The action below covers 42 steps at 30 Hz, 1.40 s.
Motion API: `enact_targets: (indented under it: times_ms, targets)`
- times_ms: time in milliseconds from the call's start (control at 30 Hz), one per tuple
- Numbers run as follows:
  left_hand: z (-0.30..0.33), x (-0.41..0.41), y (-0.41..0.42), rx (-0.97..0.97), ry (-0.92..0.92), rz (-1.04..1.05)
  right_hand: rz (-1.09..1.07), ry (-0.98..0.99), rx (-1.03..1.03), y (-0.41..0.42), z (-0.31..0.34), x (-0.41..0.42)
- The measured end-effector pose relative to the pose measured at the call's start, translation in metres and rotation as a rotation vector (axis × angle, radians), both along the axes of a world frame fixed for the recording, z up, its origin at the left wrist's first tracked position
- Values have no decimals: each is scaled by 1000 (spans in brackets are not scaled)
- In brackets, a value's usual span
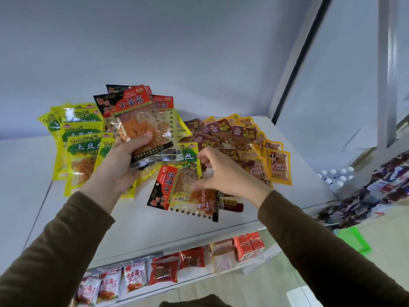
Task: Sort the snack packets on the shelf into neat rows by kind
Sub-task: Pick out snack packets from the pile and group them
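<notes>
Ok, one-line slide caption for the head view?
Left hand holds red-label packets; right hand reaches another on shelf.
</notes>
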<state>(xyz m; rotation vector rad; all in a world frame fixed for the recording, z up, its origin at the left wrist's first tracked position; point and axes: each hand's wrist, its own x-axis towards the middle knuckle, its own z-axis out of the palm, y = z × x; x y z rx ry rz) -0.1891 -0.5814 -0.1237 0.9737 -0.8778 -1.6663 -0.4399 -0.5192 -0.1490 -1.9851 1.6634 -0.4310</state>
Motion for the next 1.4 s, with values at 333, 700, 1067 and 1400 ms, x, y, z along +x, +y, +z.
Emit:
enact_targets:
  times_ms: [333, 700, 1067, 1400]
  targets:
    - [-11, 1, 11, 34, 62, 50, -41, -93, 27, -2, -2, -8]
    - [-11, -23, 13, 40, 75, -48, -294, -1198, 40, -18, 49, -19]
    - [-4, -48, 24, 4, 99, -267, -358, -1065, -130, -37, 35, 31]
    - [4, -51, 35, 59, -16, -163, -338, -954, -151, -40, 30, 43]
